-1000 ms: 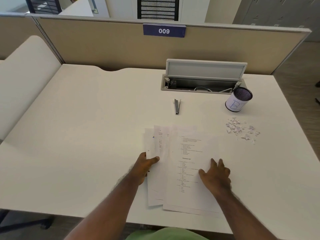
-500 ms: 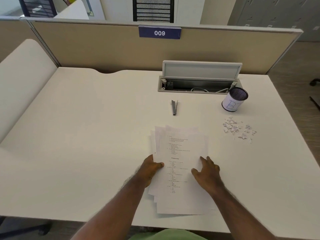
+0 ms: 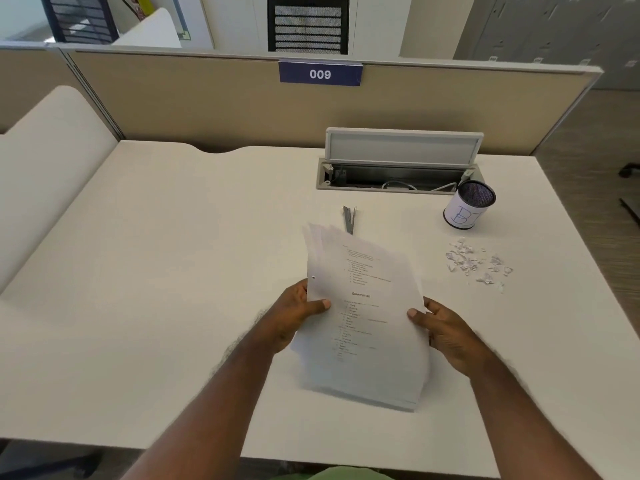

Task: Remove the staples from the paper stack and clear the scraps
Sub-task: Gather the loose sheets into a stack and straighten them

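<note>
Beige cubicle partitions (image 3: 207,98) enclose a white worktop (image 3: 156,271), with a blue plate reading 009 (image 3: 320,74) clipped to the top edge of the far panel. A person seated at the near edge holds a paper stack (image 3: 367,323) in both hands, tilted up toward the camera with its lower edge down near the worktop surface. The left hand (image 3: 294,317) holds the stack's left edge, thumb laid across the front sheet and fingers hidden behind; its grip is closed on the paper. The right hand (image 3: 446,330) holds the right edge the same way, thumb on the front and fingers curled behind. The sheets are fanned unevenly at the top, and the front page carries printed lines with the heading "Grammar test". A small punched hole shows near the left margin.

Just beyond the top of the stack lies a grey metal staple remover (image 3: 349,218), partly hidden by the paper. To the right, well apart from the hands, a loose scatter of paper scraps (image 3: 478,263) lies on the worktop. Behind the scraps stands a cup (image 3: 467,209) wrapped in white paper with blue letters, its mesh inside dark. A cable tray (image 3: 398,178) set into the worktop stands with its lid raised, with cables visible inside. An office chair (image 3: 308,24) shows over the partition.
</note>
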The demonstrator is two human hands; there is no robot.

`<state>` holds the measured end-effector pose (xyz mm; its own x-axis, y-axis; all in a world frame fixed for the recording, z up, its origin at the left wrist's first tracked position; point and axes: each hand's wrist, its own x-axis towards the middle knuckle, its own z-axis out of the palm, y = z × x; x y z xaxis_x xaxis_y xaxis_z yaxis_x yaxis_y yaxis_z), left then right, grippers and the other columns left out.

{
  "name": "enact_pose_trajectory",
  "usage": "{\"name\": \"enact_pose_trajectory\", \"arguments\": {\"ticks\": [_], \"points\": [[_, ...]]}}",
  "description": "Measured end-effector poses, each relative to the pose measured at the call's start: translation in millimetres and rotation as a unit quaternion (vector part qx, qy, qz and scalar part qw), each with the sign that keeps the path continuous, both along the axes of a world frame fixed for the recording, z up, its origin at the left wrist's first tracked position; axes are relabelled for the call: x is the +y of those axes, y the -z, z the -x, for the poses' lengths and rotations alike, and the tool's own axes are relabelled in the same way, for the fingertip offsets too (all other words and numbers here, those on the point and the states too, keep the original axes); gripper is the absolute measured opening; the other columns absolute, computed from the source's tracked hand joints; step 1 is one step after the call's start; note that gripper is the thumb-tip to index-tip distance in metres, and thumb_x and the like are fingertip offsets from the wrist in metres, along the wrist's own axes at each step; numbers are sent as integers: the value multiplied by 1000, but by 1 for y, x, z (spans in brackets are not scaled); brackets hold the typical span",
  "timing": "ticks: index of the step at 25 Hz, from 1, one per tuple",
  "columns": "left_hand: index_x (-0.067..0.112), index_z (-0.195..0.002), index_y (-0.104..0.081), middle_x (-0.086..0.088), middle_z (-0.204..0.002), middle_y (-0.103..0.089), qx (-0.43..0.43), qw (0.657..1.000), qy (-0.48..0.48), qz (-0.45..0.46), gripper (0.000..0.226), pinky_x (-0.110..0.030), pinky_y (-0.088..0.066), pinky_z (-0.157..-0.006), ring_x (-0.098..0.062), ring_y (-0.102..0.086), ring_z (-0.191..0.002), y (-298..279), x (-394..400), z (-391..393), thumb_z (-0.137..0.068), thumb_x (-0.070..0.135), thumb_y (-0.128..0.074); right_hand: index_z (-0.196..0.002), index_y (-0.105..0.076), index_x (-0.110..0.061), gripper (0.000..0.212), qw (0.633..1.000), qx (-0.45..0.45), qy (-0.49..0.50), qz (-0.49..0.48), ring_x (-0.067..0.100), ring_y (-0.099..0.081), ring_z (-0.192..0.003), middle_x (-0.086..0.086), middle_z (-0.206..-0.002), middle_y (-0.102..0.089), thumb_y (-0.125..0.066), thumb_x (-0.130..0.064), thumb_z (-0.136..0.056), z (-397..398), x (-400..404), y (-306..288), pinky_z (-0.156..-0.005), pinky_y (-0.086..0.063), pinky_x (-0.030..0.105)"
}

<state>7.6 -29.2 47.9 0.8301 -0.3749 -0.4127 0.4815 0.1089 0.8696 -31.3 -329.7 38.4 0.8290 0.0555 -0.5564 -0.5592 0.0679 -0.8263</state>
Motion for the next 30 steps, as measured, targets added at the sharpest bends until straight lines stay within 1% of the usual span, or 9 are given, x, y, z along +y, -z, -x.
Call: {"name": "enact_pose_trajectory", "arguments": {"ticks": [2,6,8,15,20,23,25,28,30], "points": [[0,-125,-57,-23,-124,-66,-21,1000,2,-3,47,-56,-50,-98,-44,-63,-114,-11,4,-6,-81,7,-69,-122,-63,-17,91,999,-23,24,-30,18,-72,-93,6,-116,-72,-92,-49,-42,-5,-1,-6,-71,-58,28],[3,-130,-52,-19,-126,-66,-63,998,12,-22,49,-43,-58,-87,-38,-64,-115,-29,10,-16,-83,8,-65,-111,-67,-17,35,995,-92,49,-6,16,-73,-85,5,-105,-76,-75,-12,-77,-18,8,-28,-67,-59,28],[8,-135,-46,-16,-129,-64,-81,996,8,-28,53,-36,-59,-79,-34,-64,-116,-35,12,-20,-84,10,-62,-104,-68,-19,29,988,-138,58,40,17,-73,-84,1,-95,-78,-68,0,-83,-23,14,-35,-68,-59,27],[16,-125,-56,-4,-121,-71,-105,994,-30,-13,37,-37,-58,-86,-24,-68,-110,-35,9,-18,-92,0,-51,-115,-57,-22,32,950,-243,58,189,21,-67,-99,-2,-108,-69,-64,-5,-89,-27,43,-33,-90,-54,40],[19,-112,-64,-1,-110,-74,-123,987,-100,-28,27,-39,-56,-89,-26,-68,-106,-39,10,-18,-97,1,-50,-103,-67,-18,27,971,-214,67,80,25,-70,-95,-1,-98,-75,-63,4,-87,-28,42,-44,-91,-54,42],[13,-114,-65,-7,-115,-71,-146,983,-113,-5,24,-39,-55,-91,-26,-67,-107,-49,12,-23,-92,9,-56,-93,-73,-15,20,971,-226,68,37,18,-71,-87,-4,-91,-78,-79,-21,-76,-35,34,-56,-90,-55,38],[9,-116,-63,-9,-117,-70,-169,980,-108,-7,24,-37,-56,-91,-25,-67,-107,-55,12,-27,-93,11,-56,-91,-75,-14,42,967,-243,65,40,16,-71,-88,-3,-93,-78,-86,-42,-61,-42,31,-62,-87,-56,31],[16,-114,-65,-2,-114,-72,-184,976,-110,-37,22,-32,-54,-91,-18,-67,-107,-61,15,-31,-99,7,-51,-91,-74,-18,12,961,-260,68,61,17,-69,-87,-7,-89,-77,-75,-14,-80,-52,33,-67,-88,-54,35],[21,-112,-66,2,-112,-72,-190,974,-105,-67,25,-28,-53,-90,-14,-67,-106,-62,16,-33,-100,7,-49,-91,-73,-19,16,961,-260,63,77,16,-68,-86,-9,-89,-76,-71,-5,-84,-55,35,-65,-89,-54,35]]}}
